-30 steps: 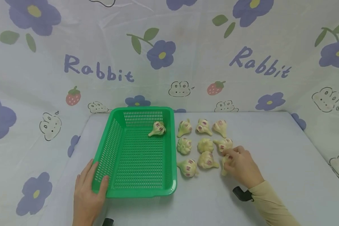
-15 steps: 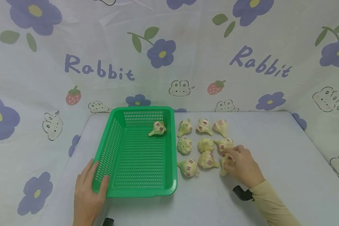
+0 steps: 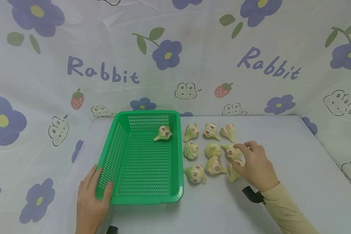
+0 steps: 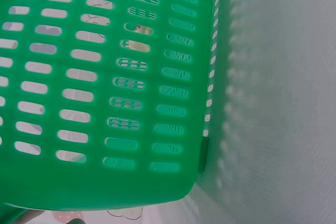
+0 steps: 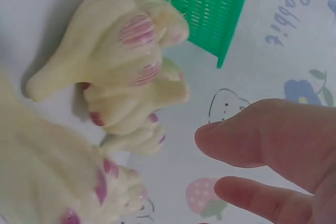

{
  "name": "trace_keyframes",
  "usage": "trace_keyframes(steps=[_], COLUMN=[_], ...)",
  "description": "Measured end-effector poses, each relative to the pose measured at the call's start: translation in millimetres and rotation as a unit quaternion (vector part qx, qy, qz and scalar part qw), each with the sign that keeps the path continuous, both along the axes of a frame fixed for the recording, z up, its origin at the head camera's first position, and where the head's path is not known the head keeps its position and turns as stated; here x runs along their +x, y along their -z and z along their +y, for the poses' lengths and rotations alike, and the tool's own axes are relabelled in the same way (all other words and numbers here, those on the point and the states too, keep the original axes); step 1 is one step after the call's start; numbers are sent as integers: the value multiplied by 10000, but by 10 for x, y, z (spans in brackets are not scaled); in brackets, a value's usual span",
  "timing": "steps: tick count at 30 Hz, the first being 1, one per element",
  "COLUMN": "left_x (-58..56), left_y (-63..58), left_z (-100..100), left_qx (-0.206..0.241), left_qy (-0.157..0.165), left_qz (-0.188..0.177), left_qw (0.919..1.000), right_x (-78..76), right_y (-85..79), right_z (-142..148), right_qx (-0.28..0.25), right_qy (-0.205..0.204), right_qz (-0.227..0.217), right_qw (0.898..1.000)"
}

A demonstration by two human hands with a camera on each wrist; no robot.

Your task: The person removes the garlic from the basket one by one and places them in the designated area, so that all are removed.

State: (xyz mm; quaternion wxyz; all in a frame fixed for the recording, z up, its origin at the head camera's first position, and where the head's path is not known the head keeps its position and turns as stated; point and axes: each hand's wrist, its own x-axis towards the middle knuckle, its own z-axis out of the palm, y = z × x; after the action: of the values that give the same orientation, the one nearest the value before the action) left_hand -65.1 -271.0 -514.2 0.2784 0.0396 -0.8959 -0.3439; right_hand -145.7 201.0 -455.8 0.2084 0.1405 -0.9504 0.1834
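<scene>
In the head view, my left hand point(image 3: 91, 201) holds the near left corner of a green plastic basket point(image 3: 179, 156), its thumb at the near rim and fingers along the left side. My right hand point(image 3: 255, 167) hovers at the right of the garlic bulbs, thumb and fingers apart. A garlic bulb point(image 3: 234, 174) lies just beside and partly behind its thumb; another bulb point(image 3: 232, 151) is by its fingertips. In the right wrist view, the thumb point(image 5: 236, 139) and a finger point(image 5: 262, 199) have nothing between them, with garlic bulbs point(image 5: 110, 40) close by. One garlic bulb point(image 3: 163, 133) lies inside the basket.
Several garlic bulbs stand in rough rows right of the basket, such as a far bulb point(image 3: 211, 130) and a near bulb point(image 3: 195, 174). The white table point(image 3: 286, 146) meets a flower-print cloth point(image 3: 204, 58) behind. Perforated basket wall point(image 4: 84, 74) fills much of the left wrist view.
My right hand has let go of the near right garlic bulb, spread its thumb and fingers, and moved slightly up and right. The left hand and basket stay put.
</scene>
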Motion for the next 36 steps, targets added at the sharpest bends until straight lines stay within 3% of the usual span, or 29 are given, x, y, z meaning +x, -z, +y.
trace_keyframes(steps=[6, 13, 25, 36], left_x=[5, 2, 13, 3], left_y=[-5, -15, -11, -19], left_z=[-1, 5, 0, -4], left_qx=[6, 52, 67, 43], left_qy=[22, 36, 45, 31], left_qz=[30, 29, 67, -10], left_qw=[10000, 10000, 9999, 10000], right_x=[-29, -126, -302, -502], right_y=[-105, -187, -368, -553], right_z=[-161, -468, -1085, -1620], right_qx=[-57, -113, 53, 410], right_qy=[-235, -494, -987, -1335], right_qz=[-5, -384, -230, -373], right_qw=[9997, 9980, 9948, 9895])
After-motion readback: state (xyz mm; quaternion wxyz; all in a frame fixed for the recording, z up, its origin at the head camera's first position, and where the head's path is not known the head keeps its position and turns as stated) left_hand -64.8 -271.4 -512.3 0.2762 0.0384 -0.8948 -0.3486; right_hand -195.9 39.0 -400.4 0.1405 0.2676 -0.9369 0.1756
